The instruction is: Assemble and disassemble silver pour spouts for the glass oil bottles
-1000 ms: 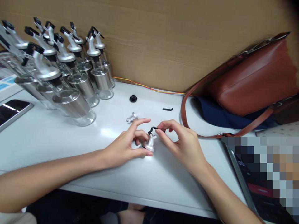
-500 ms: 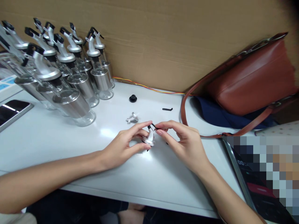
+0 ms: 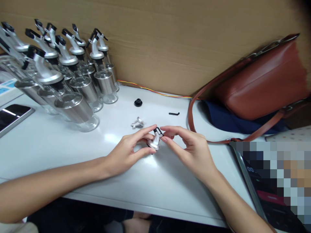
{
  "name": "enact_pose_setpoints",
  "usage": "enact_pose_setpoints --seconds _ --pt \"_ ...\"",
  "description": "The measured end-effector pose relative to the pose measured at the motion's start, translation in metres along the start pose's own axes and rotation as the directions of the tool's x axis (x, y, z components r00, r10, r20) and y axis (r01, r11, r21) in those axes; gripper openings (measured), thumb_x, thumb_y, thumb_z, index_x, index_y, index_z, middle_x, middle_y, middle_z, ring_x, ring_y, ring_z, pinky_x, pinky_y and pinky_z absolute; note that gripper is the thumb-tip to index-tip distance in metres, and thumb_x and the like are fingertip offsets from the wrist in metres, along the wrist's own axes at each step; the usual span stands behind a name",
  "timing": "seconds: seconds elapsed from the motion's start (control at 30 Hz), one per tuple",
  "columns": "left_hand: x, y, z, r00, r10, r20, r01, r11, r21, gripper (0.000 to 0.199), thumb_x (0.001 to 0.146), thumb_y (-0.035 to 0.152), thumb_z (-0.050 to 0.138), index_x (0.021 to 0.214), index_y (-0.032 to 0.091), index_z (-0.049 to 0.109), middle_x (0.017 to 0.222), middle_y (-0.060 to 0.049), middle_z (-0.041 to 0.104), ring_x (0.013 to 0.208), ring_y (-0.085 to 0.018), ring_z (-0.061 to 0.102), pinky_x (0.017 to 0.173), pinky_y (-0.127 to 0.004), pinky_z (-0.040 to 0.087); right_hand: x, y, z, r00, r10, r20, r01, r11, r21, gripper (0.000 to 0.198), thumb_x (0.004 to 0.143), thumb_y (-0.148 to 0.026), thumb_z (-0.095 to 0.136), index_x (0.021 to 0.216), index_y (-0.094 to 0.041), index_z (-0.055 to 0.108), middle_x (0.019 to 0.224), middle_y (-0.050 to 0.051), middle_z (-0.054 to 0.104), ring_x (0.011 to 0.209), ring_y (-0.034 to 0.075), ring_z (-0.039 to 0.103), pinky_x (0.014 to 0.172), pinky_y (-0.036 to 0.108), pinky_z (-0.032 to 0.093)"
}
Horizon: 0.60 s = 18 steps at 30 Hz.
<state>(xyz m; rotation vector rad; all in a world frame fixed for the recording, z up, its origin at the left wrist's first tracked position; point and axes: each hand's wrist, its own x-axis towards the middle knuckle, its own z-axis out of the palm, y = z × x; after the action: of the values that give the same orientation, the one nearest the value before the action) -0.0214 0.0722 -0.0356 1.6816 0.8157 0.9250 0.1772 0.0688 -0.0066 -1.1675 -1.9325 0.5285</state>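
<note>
Between the fingers of my left hand (image 3: 132, 147) is a silver pour spout (image 3: 154, 143), held by its round base above the table. A thin black lever (image 3: 159, 130) sits at the spout's tip and slants down to the right. My right hand (image 3: 188, 145) pinches the lower end of this lever between thumb and forefinger, beside the spout's small side bracket. Behind my left hand a second silver spout (image 3: 138, 123) lies on its side. Farther back are a black stopper (image 3: 138, 102) and a loose black lever (image 3: 174, 113).
Several glass bottles (image 3: 73, 106) with steel bands and lever spouts crowd the left of the white table (image 3: 116, 191). A phone (image 3: 16, 116) lies at the left edge. On the right are a brown bag (image 3: 264, 81), its looping strap, and another phone (image 3: 262, 191).
The spout has tilted slightly and shifted a little left in my left hand. More of the black lever now shows beside my right fingertips. Objects on the table stay put.
</note>
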Motion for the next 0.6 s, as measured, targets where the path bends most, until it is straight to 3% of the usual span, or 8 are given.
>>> enact_pose_setpoints --seconds 0.27,0.47,0.6 --pt "0.0001 0.0004 0.0003 0.999 -0.041 -0.032 0.039 0.997 -0.072 0.052 0.084 0.023 0.062 0.134 0.021 0.048 0.104 -0.006 0.066 0.098 -0.017 0.063 0.093 -0.032 0.051 0.0017 0.0018 -0.0016 0.995 -0.05 0.089 0.046 0.998 0.041 0.023 0.085 -0.021 0.062 0.106 -0.02 0.07 0.079 0.003 0.069 0.071 0.016 0.064 0.068 0.029 0.053" --pt "0.0033 0.001 0.0001 0.995 -0.071 -0.072 0.059 0.985 -0.164 0.052 0.083 0.021 0.063 0.133 0.021 0.048 0.101 -0.004 0.064 0.101 -0.017 0.064 0.096 -0.033 0.05 0.0015 0.0042 -0.0002 0.986 -0.088 0.142 0.078 0.994 0.074 0.049 0.079 -0.03 0.072 0.126 -0.023 0.06 0.092 0.006 0.068 0.082 0.017 0.065 0.077 0.032 0.054" --pt "0.0029 0.0015 0.0005 0.997 -0.066 -0.046 0.056 0.98 -0.192 0.05 0.084 0.02 0.061 0.133 0.022 0.048 0.104 -0.004 0.065 0.098 -0.016 0.065 0.095 -0.034 0.051 0.0001 0.0038 0.0013 0.992 -0.085 0.09 0.082 0.996 0.042 0.042 0.082 -0.028 0.069 0.123 -0.025 0.063 0.09 0.005 0.069 0.08 0.018 0.066 0.074 0.033 0.055"
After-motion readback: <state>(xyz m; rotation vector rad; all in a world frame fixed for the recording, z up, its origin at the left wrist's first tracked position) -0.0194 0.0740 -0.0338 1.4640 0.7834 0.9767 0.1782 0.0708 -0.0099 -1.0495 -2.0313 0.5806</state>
